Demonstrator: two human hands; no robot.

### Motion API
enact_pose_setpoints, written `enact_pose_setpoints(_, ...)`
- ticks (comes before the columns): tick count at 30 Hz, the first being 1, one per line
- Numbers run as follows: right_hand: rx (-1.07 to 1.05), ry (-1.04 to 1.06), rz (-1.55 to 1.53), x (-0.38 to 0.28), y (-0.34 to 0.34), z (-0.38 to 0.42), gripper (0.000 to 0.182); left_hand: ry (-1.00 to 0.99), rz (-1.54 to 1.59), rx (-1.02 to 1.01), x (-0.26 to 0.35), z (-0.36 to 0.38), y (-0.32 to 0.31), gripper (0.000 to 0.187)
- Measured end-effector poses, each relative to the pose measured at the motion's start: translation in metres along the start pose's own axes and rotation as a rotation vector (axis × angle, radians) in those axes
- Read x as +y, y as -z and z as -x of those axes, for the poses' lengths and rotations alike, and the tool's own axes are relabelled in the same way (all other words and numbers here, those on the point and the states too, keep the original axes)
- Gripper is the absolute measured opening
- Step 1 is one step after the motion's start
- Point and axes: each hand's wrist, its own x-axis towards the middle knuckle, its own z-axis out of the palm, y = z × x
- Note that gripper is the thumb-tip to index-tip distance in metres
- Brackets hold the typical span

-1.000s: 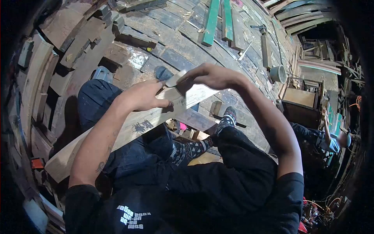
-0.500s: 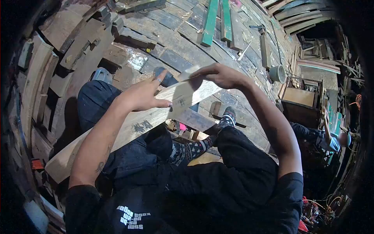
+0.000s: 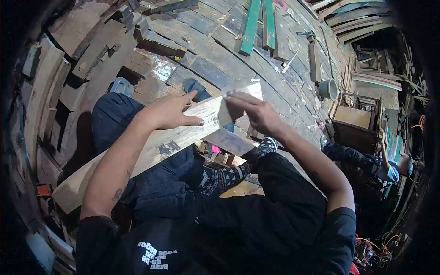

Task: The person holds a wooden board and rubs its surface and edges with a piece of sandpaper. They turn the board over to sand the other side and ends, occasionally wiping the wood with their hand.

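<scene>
A long pale wooden plank (image 3: 156, 146) lies slanted across my lap, its far end raised toward the floor boards. My left hand (image 3: 170, 112) grips the plank's upper part, fingers over the far edge and thumb on the face. My right hand (image 3: 256, 113) lies near the plank's far end and presses a small pale sanding sheet (image 3: 228, 88) against the wood under its fingertips. Most of the sheet is hidden by the fingers.
Dark floor boards spread ahead, with green planks (image 3: 250, 27) lying on them. A grey bucket (image 3: 327, 88) and a wooden box (image 3: 353, 117) stand at the right. Another person (image 3: 389, 168) sits low at the far right. Stacked timber (image 3: 43, 91) lines the left. A blue sandal (image 3: 121, 86) lies by my knee.
My right hand has slid with the sheet from beside my left hand out along the plank toward its far end, and the arm has dropped lower. My left hand has opened its fingers slightly.
</scene>
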Motion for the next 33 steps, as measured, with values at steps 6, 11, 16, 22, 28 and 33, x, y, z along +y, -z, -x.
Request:
enact_pose_setpoints(6, 0.041, -0.605, -0.26, -0.023, 0.007, -0.006, 0.062, 0.091, 0.101, -0.148, 0.013, 0.003, 0.014, 0.107)
enact_pose_setpoints(11, -0.097, 0.177, -0.171, -0.05, -0.019, -0.007, 0.063, 0.019, -0.024, -0.073, 0.005, 0.004, 0.006, 0.111)
enact_pose_setpoints(16, 0.077, -0.567, -0.229, 0.02, -0.001, 0.025, 0.059, 0.049, 0.131, -0.159, 0.008, 0.003, 0.013, 0.111)
enact_pose_setpoints(22, 0.063, -0.108, -0.048, -0.027, -0.02, 0.009, 0.064, -0.019, 0.087, -0.08, -0.001, 0.0, 0.003, 0.108)
enact_pose_setpoints(28, 0.029, -0.044, -0.051, 0.014, -0.01, 0.021, 0.061, 0.027, 0.114, -0.115, 0.003, 0.0, 0.007, 0.106)
enact_pose_setpoints(33, 0.029, -0.652, -0.041, 0.027, 0.0, 0.021, 0.058, -0.004, 0.122, -0.095, -0.002, -0.003, 0.002, 0.104)
